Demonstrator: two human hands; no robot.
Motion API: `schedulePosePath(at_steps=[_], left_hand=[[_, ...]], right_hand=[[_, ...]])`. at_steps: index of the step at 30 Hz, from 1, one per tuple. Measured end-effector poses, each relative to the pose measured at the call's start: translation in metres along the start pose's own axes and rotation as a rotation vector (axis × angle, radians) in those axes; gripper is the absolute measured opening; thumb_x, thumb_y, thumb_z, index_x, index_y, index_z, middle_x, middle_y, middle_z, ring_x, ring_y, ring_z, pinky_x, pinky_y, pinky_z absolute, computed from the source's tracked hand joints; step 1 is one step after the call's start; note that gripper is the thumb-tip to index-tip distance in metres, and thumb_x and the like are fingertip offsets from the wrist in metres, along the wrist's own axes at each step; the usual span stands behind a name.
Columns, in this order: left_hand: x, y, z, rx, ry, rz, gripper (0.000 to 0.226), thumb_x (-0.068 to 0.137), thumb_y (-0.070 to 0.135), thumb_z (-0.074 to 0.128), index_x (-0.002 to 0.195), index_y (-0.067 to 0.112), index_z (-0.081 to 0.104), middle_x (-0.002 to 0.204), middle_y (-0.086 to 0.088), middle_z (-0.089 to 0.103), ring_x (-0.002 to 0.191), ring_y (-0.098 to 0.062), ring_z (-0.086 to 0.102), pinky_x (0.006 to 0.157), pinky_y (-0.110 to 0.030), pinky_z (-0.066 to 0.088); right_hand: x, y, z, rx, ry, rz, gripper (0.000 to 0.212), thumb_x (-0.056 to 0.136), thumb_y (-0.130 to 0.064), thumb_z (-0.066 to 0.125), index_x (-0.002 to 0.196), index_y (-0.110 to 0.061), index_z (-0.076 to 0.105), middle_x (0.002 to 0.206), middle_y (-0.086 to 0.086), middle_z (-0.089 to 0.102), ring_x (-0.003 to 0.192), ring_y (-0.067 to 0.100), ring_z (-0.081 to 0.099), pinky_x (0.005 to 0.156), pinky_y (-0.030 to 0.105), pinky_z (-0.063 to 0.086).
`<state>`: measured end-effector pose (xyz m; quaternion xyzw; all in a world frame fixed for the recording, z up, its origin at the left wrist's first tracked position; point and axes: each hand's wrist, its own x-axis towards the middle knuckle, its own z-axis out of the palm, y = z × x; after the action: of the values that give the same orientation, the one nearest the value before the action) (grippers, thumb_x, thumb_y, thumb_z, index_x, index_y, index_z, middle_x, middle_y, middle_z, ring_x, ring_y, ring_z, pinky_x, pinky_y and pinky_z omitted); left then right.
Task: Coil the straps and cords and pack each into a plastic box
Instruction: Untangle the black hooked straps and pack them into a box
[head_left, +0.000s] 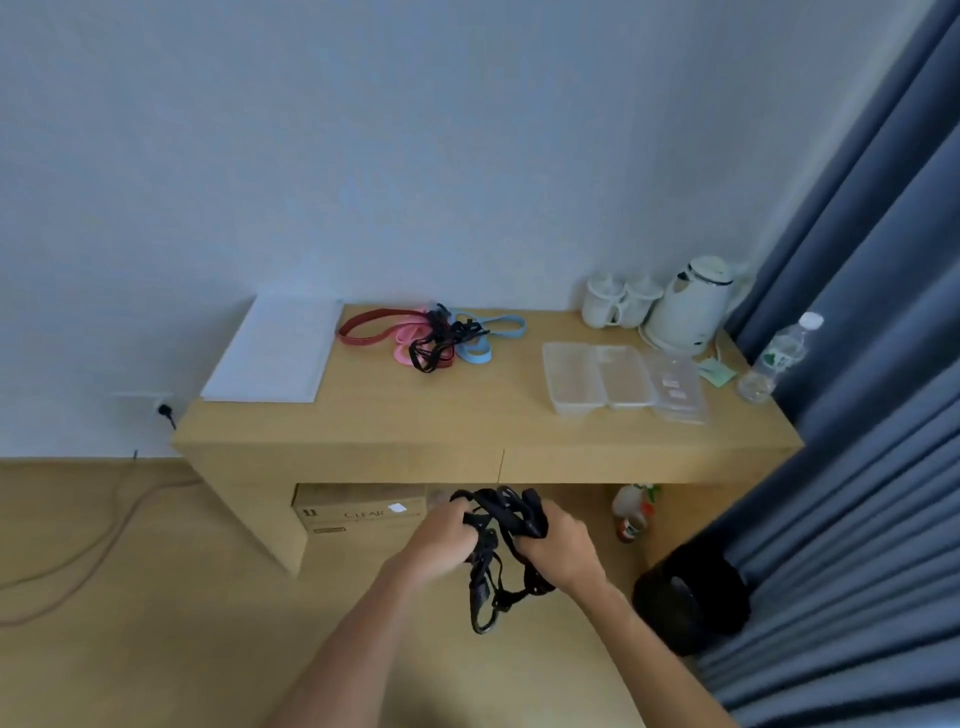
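1. Below desk front edge, mid-air: strap, black, tangled, gripped by both hands.
2. L hand clenched on bundle's left side; R hand clenched round thicker wound part; loose loops dangling beneath, touching nothing.
3. Step in hand, prob.: coiling this strap; only partly wound, not yet near a box.
4. Next calls for: gathering dangling loops onto wound part, keeping tension vs. springing open, then lifting over to boxes at desk's right, near kettle.
5. Left to do: pile of red, pink, blue, black straps at desk back-centre, well apart from boxes, uncoiled. Boxes' contents: can't tell, too blurry.
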<state>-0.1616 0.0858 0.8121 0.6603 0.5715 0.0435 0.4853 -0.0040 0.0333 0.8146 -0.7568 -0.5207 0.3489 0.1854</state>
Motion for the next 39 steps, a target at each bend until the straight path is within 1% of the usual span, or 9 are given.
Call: schedulePosePath(at_steps=[4,8,12,17,20,28,33,37,39], left_hand=[[0.020,0.011,-0.022,-0.077,0.024,-0.016,0.021,0.086,0.003,0.035,0.099,0.003,0.051,0.072,-0.004,0.043,0.060,-0.016,0.037,0.056,-0.030,0.029],[0.056,0.033,-0.050,-0.143,0.059,-0.027,0.011,0.087,0.005,0.039,0.090,0.009,0.049,0.083,-0.004,0.051,0.072,-0.018,0.053,0.062,-0.026,0.041],[0.100,0.059,-0.080,-0.197,0.097,-0.031,0.009,0.080,0.008,0.046,0.076,0.012,0.039,0.075,0.000,0.041,0.064,-0.016,0.035,0.057,-0.027,0.026],[0.153,0.085,-0.113,-0.174,0.121,-0.010,0.016,0.079,0.020,0.058,0.085,0.011,0.045,0.076,-0.001,0.048,0.068,-0.017,0.042,0.061,-0.028,0.030],[0.180,0.091,-0.124,-0.112,0.168,0.006,0.025,0.081,0.019,0.062,0.100,0.009,0.051,0.090,-0.006,0.058,0.080,-0.021,0.053,0.063,-0.029,0.037],[0.255,0.091,-0.161,0.079,0.270,0.047,0.022,0.083,-0.002,0.050,0.100,0.003,0.062,0.095,-0.006,0.058,0.091,-0.023,0.054,0.075,-0.032,0.042],[0.310,0.086,-0.196,0.119,0.208,0.077,0.030,0.078,-0.003,0.046,0.081,0.022,0.063,0.094,0.002,0.066,0.091,-0.017,0.060,0.077,-0.030,0.050],[0.345,0.084,-0.222,0.122,0.192,0.116,0.035,0.082,-0.006,0.043,0.093,0.013,0.071,0.102,0.000,0.068,0.083,-0.010,0.056,0.066,-0.016,0.043],[0.361,0.081,-0.234,0.103,0.197,0.123,0.038,0.083,-0.009,0.041,0.090,0.010,0.072,0.101,-0.003,0.069,0.085,-0.012,0.058,0.071,-0.019,0.048]], right_hand=[[0.031,-0.017,-0.011,0.008,0.018,-0.069,0.019,0.082,-0.021,0.061,0.098,-0.019,0.051,0.084,-0.002,0.060,0.078,0.019,0.056,0.053,0.014,0.037],[0.079,-0.032,-0.027,0.031,0.023,-0.113,0.021,0.082,-0.020,0.061,0.100,-0.019,0.050,0.089,-0.002,0.060,0.081,0.018,0.054,0.055,0.015,0.036],[0.134,-0.047,-0.047,0.082,0.020,-0.119,0.029,0.080,-0.018,0.062,0.107,-0.015,0.054,0.091,0.000,0.061,0.084,0.019,0.057,0.062,0.023,0.039],[0.204,-0.064,-0.071,0.093,-0.005,-0.157,0.023,0.081,-0.016,0.062,0.102,-0.018,0.052,0.085,-0.003,0.058,0.079,0.017,0.055,0.054,0.016,0.035],[0.239,-0.074,-0.075,0.090,-0.018,-0.157,0.021,0.081,-0.015,0.063,0.099,-0.017,0.051,0.087,-0.001,0.058,0.080,0.018,0.054,0.055,0.017,0.035],[0.315,-0.090,-0.072,0.089,-0.056,-0.095,0.019,0.080,-0.015,0.062,0.095,-0.017,0.051,0.091,0.002,0.060,0.080,0.018,0.056,0.055,0.021,0.039],[0.360,-0.103,-0.066,0.079,-0.041,-0.073,0.021,0.081,-0.014,0.062,0.101,-0.014,0.054,0.090,-0.001,0.061,0.076,0.013,0.055,0.053,0.017,0.037],[0.391,-0.118,-0.057,0.082,-0.024,-0.097,0.008,0.083,-0.018,0.060,0.089,-0.018,0.055,0.082,-0.004,0.061,0.070,0.010,0.056,0.054,0.017,0.039],[0.405,-0.126,-0.052,0.091,-0.029,-0.096,0.008,0.084,-0.016,0.060,0.090,-0.018,0.055,0.082,-0.006,0.059,0.077,0.014,0.057,0.059,0.016,0.040]])
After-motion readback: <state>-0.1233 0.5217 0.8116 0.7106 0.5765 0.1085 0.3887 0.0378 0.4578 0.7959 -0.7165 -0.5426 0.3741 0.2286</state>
